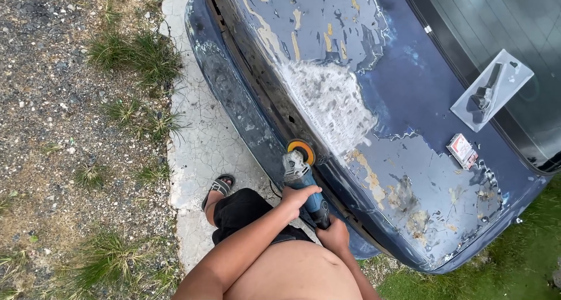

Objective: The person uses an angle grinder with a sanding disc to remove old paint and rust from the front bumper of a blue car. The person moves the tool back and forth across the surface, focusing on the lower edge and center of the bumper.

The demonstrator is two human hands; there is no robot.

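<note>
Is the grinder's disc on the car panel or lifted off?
On it: the grinder's orange disc meets the car panel's edge beside the bare sanded patch.

Both bare arms are reaching forward and down from the bare torso, converging in front of it. The left hand (297, 196) is lying farther ahead, palm down, its fingers (310, 190) curling over the top of what it is gripping. The right hand (334, 235) is sitting closer to the body, closed in a fist-like grip, its forearm angling in from the lower right.
</note>
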